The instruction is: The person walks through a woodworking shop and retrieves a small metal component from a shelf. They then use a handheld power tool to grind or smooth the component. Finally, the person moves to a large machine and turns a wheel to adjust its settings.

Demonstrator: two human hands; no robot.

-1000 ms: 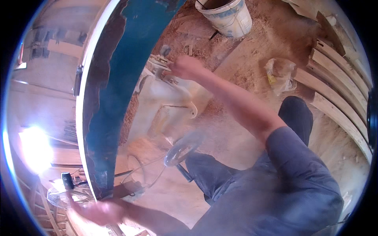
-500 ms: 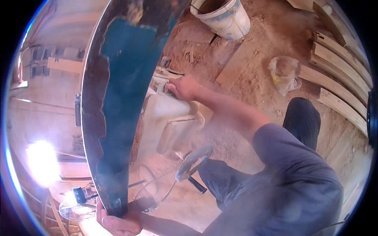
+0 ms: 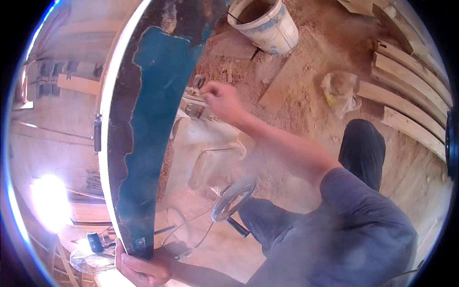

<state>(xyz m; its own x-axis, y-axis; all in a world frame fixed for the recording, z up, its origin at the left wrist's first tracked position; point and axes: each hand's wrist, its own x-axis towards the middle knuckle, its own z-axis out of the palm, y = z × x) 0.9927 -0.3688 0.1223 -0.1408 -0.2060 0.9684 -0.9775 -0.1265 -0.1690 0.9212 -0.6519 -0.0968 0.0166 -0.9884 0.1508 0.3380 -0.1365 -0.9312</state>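
A large metal panel, blue with rusty brown borders and a curved outer edge, rises in front of me. At its lower end my left hand grips the edge, fingers wrapped round it. My right hand is raised just right of the panel, its fingers curled together; whether something small is between them is hidden. Just below that hand lies a metal fitting on top of a dusty cream machine casing. A handwheel with a black handle sits nearer to me.
A stained white bucket stands on the sawdust-covered ground, far side. To the right are a clear plastic bag and several curved wooden boards. At left, a bright lamp shines near a wire-caged fan.
My right hand has lifted off the metal fitting, uncovering it. The panel has turned slightly, and its curved edge now shows bright white. My left hand keeps its hold at the lower end.
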